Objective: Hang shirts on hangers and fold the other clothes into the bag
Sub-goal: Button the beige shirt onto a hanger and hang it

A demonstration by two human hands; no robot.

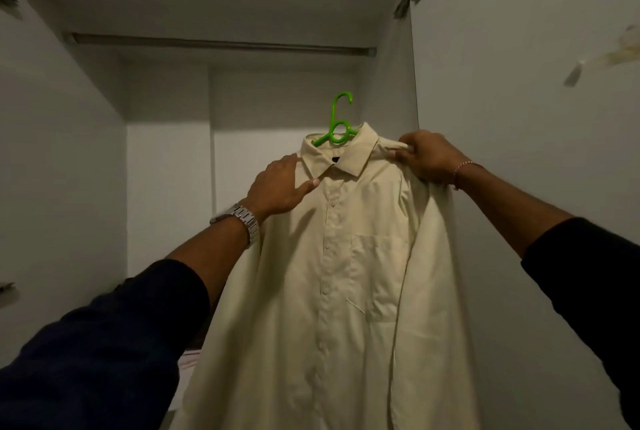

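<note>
Shirt (346,256) on hanger (337,124), below rail (221,43) at 12 o'clock. Right hand (427,157) pinched its shoulder; left hand (277,188) lay flat beside collar. Risk: hook missing rail, shirt slipping.

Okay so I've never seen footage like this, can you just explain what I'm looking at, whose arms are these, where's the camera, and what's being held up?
There is one picture, taken by a wide-angle camera worn on a person's head, so the two arms reaching in from below are that person's own. No machine is involved.

They stand facing an open wardrobe with a metal rail across the top. Between the hands hangs a cream shirt, buttoned, on a green hanger. The hanger's hook is below the rail, not on it yet.

The left hand, with a metal watch on the wrist, rests on the shirt's shoulder beside the collar, thumb lying on the front. The right hand, wearing a thin bracelet, has a pinching grip on the other shoulder.

No table or bag shows here.
</note>
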